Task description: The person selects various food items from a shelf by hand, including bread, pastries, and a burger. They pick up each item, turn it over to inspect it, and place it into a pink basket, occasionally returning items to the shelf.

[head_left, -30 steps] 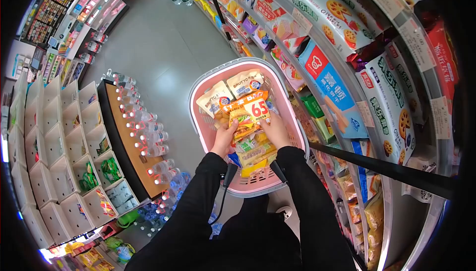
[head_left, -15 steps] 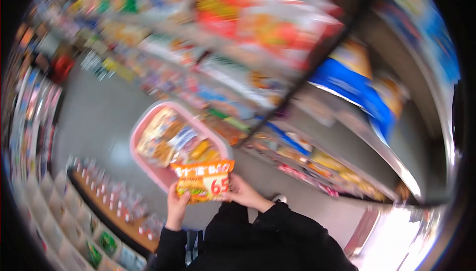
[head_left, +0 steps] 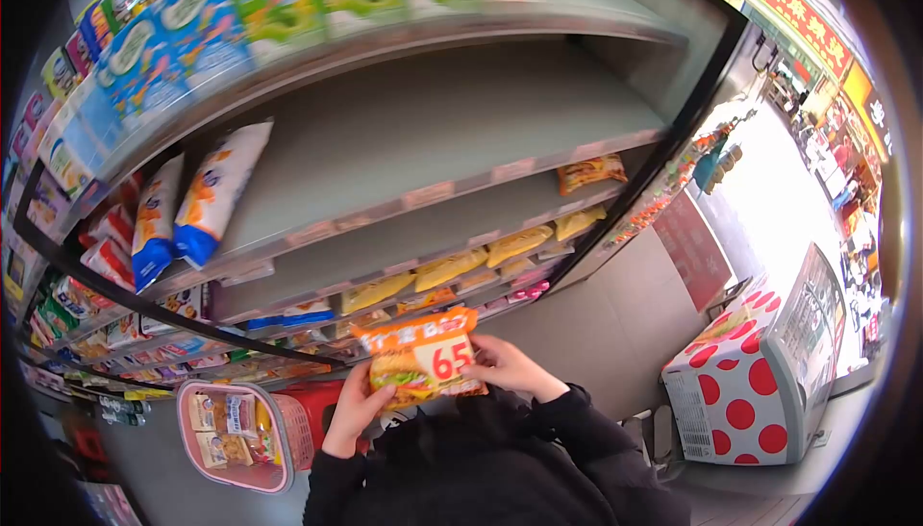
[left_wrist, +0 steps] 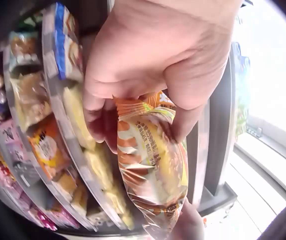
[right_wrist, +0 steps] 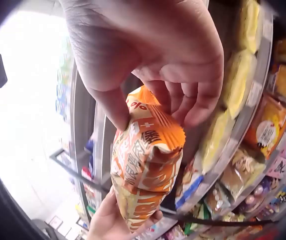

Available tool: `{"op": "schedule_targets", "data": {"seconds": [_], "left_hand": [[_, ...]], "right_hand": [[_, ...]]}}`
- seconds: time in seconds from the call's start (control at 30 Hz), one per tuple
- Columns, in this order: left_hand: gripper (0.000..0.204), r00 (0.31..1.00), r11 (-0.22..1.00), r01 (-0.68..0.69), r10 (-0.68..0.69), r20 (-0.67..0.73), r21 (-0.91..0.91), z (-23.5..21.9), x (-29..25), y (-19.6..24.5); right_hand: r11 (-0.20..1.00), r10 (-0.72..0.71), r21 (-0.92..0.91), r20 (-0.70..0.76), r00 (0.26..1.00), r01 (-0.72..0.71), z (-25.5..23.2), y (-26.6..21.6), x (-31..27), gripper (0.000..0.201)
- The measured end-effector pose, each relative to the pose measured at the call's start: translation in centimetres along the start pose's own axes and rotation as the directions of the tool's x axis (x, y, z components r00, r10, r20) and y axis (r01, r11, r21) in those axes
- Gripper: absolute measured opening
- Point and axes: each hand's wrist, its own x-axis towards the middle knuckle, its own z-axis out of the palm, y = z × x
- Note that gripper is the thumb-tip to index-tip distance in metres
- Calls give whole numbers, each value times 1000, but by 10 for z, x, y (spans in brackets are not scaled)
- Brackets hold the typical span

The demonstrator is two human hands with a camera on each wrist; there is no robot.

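The left hand (head_left: 354,406) and right hand (head_left: 514,370) grasp an orange packet (head_left: 418,363) by its opposite ends, thumbs on the near face and fingers curled behind; it is in front of the body, its large "65" facing up to the eyes. A light, even pinch near the crimped ends probably suits the soft, puffed wrapper best, since squeezing the middle could crush what is inside; a slight tilt away from glare should help the small print read, with both thumbs clear of it.

The packet's far face and most fingertips behind it are hidden in the head view; its contents cannot be told. Farther off, the pink basket (head_left: 298,430) holds packets whose lower layers are out of sight; beyond, the shelf unit (head_left: 433,122) is cut off at the top, and the doorway (head_left: 740,209) is partly washed out.
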Motion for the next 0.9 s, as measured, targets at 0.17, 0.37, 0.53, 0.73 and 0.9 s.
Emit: {"op": "schedule_targets", "data": {"seconds": [0.17,0.37,0.53,0.73,0.9], "left_hand": [[44,974,994,55,-73,216,90,106,100,24],[42,954,975,-161,115,278,152,220,206,38],[42,947,923,-231,141,287,308,260,276,35],[41,915,867,-387,318,250,313,276,307,34],[38,949,795,-316,259,182,517,280,329,35]], "right_hand": [[994,-64,72,-286,956,88,-110,-15,-32,41],[942,-270,-28,-655,705,335,-225,-26,-4,43],[972,-235,-169,-737,633,164,-284,-28,29,42],[928,-340,-353,-679,651,117,-316,-38,61,43],[904,-401,-408,-698,593,131,-325,-54,89,37]]}}
